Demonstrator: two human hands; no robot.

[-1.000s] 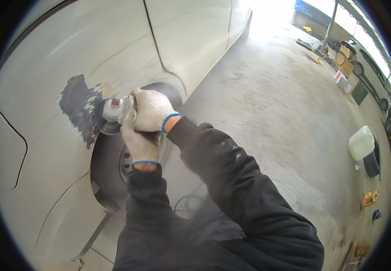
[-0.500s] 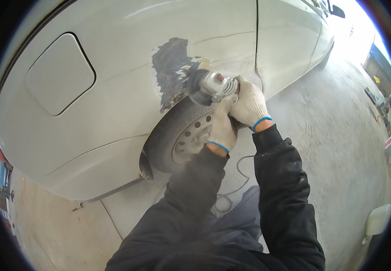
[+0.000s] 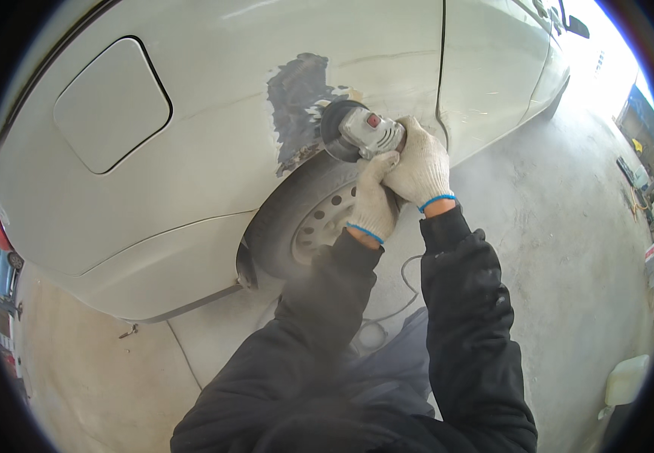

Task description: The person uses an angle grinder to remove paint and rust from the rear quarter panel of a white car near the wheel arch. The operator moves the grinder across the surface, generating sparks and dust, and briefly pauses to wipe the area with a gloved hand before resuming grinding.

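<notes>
Both of my hands wear white knit gloves with blue cuffs, and both are closed around an angle grinder (image 3: 372, 132) with a silver head. My left hand (image 3: 374, 198) grips it from below. Just beyond it, my right hand (image 3: 419, 166) wraps the body behind the head. The grinder's dark round disc (image 3: 336, 130) is at the lower right of a scraped dark grey patch (image 3: 296, 98) on the white car's panel (image 3: 198, 151), above the wheel arch. Whether the disc touches the metal cannot be made out. My fingers partly hide the grinder's body.
Below the patch is the rear wheel (image 3: 327, 215). A fuel flap (image 3: 113, 106) is to the left, a door seam (image 3: 441, 83) to the right. A grey cord (image 3: 410, 279) loops over the dusty floor. A whitish plastic container (image 3: 627, 381) stands at lower right, with clutter along the right side.
The whole view has shifted a little, with the car appearing higher and further right. The grinder has moved slightly up and left across the panel, still held in both hands.
</notes>
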